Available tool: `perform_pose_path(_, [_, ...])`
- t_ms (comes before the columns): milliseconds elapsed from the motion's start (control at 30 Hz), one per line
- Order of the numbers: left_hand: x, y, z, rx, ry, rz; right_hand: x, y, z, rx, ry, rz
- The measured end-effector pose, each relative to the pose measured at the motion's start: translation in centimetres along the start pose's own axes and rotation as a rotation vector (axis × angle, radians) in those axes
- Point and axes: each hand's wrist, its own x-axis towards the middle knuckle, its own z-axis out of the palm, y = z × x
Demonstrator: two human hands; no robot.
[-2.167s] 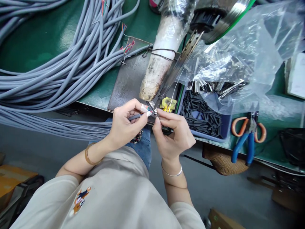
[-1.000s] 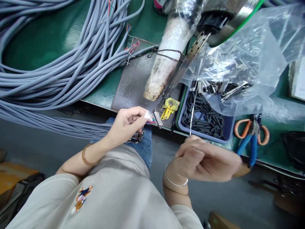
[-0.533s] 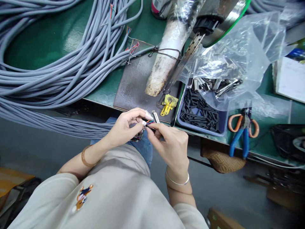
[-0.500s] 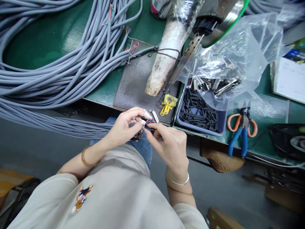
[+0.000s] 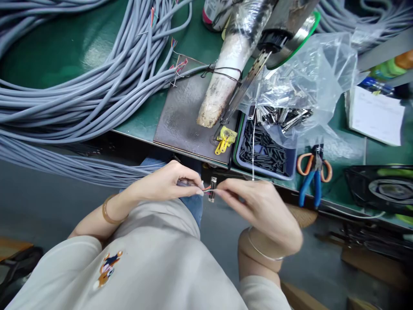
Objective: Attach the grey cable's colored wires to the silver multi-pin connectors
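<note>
One connector [image 5: 212, 183] and several wires [image 5: 208, 190] are between the left fingers [image 5: 190, 174] and right fingers [image 5: 232, 185]. Beyond the right fingers are one tray [image 5: 292, 165], one notepad [image 5: 376, 114], one fan [image 5: 387, 189], two orange loops [image 5: 328, 171] and two blue handles [image 5: 317, 191]. Cables [image 5: 80, 102] and black tubes [image 5: 264, 153] are too many to count.

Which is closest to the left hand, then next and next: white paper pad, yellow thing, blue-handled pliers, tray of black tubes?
From the left hand:
1. Yellow thing, on the dark plate
2. Tray of black tubes, right of it
3. Blue-handled pliers, farther right
4. White paper pad, far right
</note>
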Motion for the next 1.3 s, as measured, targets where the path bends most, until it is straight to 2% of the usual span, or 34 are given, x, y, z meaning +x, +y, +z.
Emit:
perform_pose_path(33, [0.1, 0.4, -0.1, 0.015, -0.033, 0.021, -0.3, 0.5, -0.6, -0.055, 0.070, 0.076])
perform_pose_path(100, [0.2, 1.4, -0.4, 0.008, -0.122, 0.046, -0.7, 2.1, -1.5, -0.221, 0.308, 0.294])
perform_pose_path(167, [0.3, 2.7, -0.6, -0.031, -0.260, 0.065, -0.6, 4.4, -1.7, -0.329, 0.468, 0.426])
perform_pose_path(233, [0.4, 3.7, -0.5, -0.092, -0.386, 0.088, 0.0, 6.8, -1.5, -0.301, 0.467, 0.456])
perform_pose_path(267, [0.5, 3.9, -0.4, -0.124, -0.392, 0.086, 0.3, 7.9, -1.3, -0.256, 0.440, 0.441])
perform_pose_path(300, [0.6, 3.9, -0.1, -0.166, -0.347, 0.067, 0.7, 8.8, -1.0, -0.223, 0.445, 0.449])
perform_pose_path(333, [0.7, 3.6, 0.2, -0.222, -0.254, 0.030, 1.0, 9.6, -0.7, -0.192, 0.424, 0.450])
perform_pose_path(467, [1.7, 1.1, 1.6, -0.506, 0.229, -0.187, 1.6, 11.2, -0.1, -0.112, 0.379, 0.486])
perform_pose_path(533, [2.2, -0.1, 1.9, -0.593, 0.356, -0.199, 1.5, 11.3, 0.0, -0.135, 0.394, 0.502])
perform_pose_path(633, [2.6, -0.9, 2.1, -0.623, 0.445, -0.190, 1.3, 10.5, 0.1, -0.201, 0.522, 0.513])
perform_pose_path(767, [2.8, -0.8, 2.0, -0.576, 0.489, -0.183, 1.2, 7.0, 1.0, -0.104, 0.923, 0.539])
perform_pose_path(833, [2.7, -0.7, 1.9, -0.561, 0.502, -0.169, 1.2, 4.7, 2.0, 0.015, 1.058, 0.462])
perform_pose_path(867, [2.8, -0.6, 1.9, -0.552, 0.506, -0.165, 1.2, 3.7, 2.6, 0.090, 1.041, 0.447])
perform_pose_path(933, [2.8, -0.6, 1.9, -0.529, 0.516, -0.165, 1.1, 2.0, 3.9, 0.265, 0.887, 0.414])
perform_pose_path(1000, [2.8, -0.6, 1.8, -0.510, 0.525, -0.169, 1.2, 1.1, 5.2, 0.402, 0.755, 0.400])
perform_pose_path(1033, [2.8, -0.6, 1.8, -0.502, 0.526, -0.169, 1.2, 0.8, 5.7, 0.445, 0.732, 0.410])
perform_pose_path(1167, [2.9, -0.6, 1.6, -0.486, 0.519, -0.155, 1.6, 0.4, 6.8, 0.503, 0.768, 0.457])
perform_pose_path(1300, [3.0, -0.6, 1.5, -0.473, 0.518, -0.164, 1.9, 0.2, 6.8, 0.489, 0.729, 0.420])
